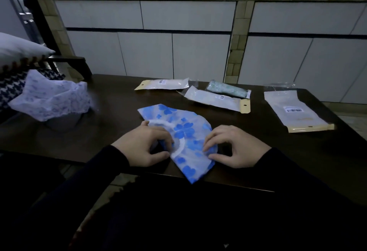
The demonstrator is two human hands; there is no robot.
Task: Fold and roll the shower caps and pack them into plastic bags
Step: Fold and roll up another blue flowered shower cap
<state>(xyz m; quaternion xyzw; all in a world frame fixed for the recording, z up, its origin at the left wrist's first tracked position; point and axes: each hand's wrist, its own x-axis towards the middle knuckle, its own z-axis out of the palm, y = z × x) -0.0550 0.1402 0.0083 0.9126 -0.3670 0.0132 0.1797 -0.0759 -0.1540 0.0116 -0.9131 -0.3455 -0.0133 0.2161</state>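
Item: blue clover-print shower cap [179, 129], folded flat to a fan shape at the near edge of the dark table [111, 100], long axis running from far-left to near-right, its near tip overhanging the edge. Likely light, thin, limp and slippery; best taken by the white elastic band [177, 147]. Left hand [143, 146] and right hand [236, 145] each pinch a fold of it with narrow fingertips.

1. We see a translucent white plastic shower cap [178, 131] printed with bright blue clover shapes.
2. We see a crumpled white cap [53, 100] with a faint lilac floral print.
3. We see clear plastic bags [216, 100] with tan header strips.
4. We see a dark brown surface [111, 115].
5. We see black sleeves [95, 171].
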